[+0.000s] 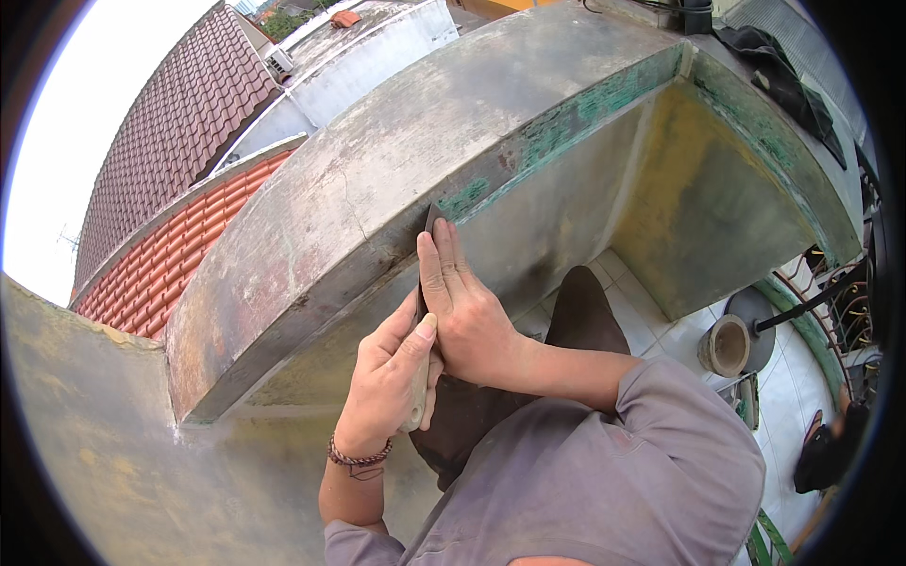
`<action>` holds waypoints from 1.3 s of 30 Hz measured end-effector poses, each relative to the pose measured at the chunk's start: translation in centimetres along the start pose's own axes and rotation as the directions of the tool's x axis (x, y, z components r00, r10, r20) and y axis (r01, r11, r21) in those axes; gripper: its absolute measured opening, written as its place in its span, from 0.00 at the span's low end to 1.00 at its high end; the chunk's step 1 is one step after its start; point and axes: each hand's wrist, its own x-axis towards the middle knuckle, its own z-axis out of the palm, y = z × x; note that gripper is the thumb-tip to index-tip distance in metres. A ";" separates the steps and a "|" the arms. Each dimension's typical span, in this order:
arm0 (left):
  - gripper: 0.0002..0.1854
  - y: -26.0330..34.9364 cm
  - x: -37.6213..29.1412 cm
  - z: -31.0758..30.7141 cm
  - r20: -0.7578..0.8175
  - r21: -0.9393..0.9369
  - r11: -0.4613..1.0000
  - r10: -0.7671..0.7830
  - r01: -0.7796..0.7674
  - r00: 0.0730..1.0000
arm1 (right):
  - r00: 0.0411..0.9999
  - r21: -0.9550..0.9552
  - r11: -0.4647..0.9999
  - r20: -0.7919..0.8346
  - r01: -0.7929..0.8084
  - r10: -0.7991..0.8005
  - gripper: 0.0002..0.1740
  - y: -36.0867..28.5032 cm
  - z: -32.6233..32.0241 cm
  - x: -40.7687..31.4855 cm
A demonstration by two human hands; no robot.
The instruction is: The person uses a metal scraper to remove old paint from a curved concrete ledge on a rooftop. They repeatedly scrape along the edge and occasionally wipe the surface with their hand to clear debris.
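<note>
My left hand [389,375], with a braided bracelet at its wrist, grips the pale handle [416,403] of a scraper. The dark metal blade [431,219] points away from me, its tip against the front face of a concrete ledge [333,283]. My right hand [474,318] lies alongside, its outstretched fingers pressed to the blade. Its thumb is hidden, so I cannot tell whether it grips the scraper. Just right of the blade tip is a patch of green paint [463,198]; left of it the face is grey and bare.
More flaking green paint [601,102] runs along the ledge to the corner. Dark cloth [786,78] lies on the right-hand ledge. On the white tiles [782,385] stand a round pot [724,345] and a dark disc-shaped base with a pole. Another person's foot [815,424] shows at far right. Tiled roofs [184,120] lie beyond.
</note>
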 end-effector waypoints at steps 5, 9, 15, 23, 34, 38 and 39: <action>0.28 -1.6 -0.7 0.8 -0.031 0.000 0.997 0.081 -0.081 0.996 | 1.000 0.010 1.000 0.012 0.001 -0.001 0.55 -0.1 -0.3 -0.3; 0.28 -0.5 0.0 0.8 -0.012 -0.035 0.999 -0.008 0.007 1.000 | 0.999 0.014 1.000 0.034 -0.011 0.010 0.55 0.0 -0.9 -0.4; 0.28 -1.1 0.2 1.0 -0.039 -0.053 0.998 0.015 -0.017 0.999 | 0.999 -0.022 0.999 -0.012 0.035 -0.035 0.56 0.8 0.3 -0.5; 0.28 -7.4 0.7 0.5 0.022 -0.187 0.982 -0.030 0.034 0.999 | 0.980 0.111 0.980 0.129 -0.165 0.150 0.45 2.4 -0.5 -5.0; 0.14 -18.3 -0.2 0.9 -0.090 0.288 0.950 0.154 -0.123 0.984 | 0.417 0.254 0.413 0.830 -0.874 0.371 0.37 3.3 -2.4 -15.2; 0.12 -14.5 2.0 3.0 -0.200 0.422 0.845 0.440 -0.329 0.875 | 0.548 0.425 0.377 0.770 -0.823 0.328 0.31 2.0 -2.1 -12.7; 0.12 -14.2 2.6 3.3 -0.235 0.442 0.818 0.501 -0.367 0.833 | 0.610 0.532 0.300 0.711 -0.792 0.350 0.30 2.2 -2.0 -12.7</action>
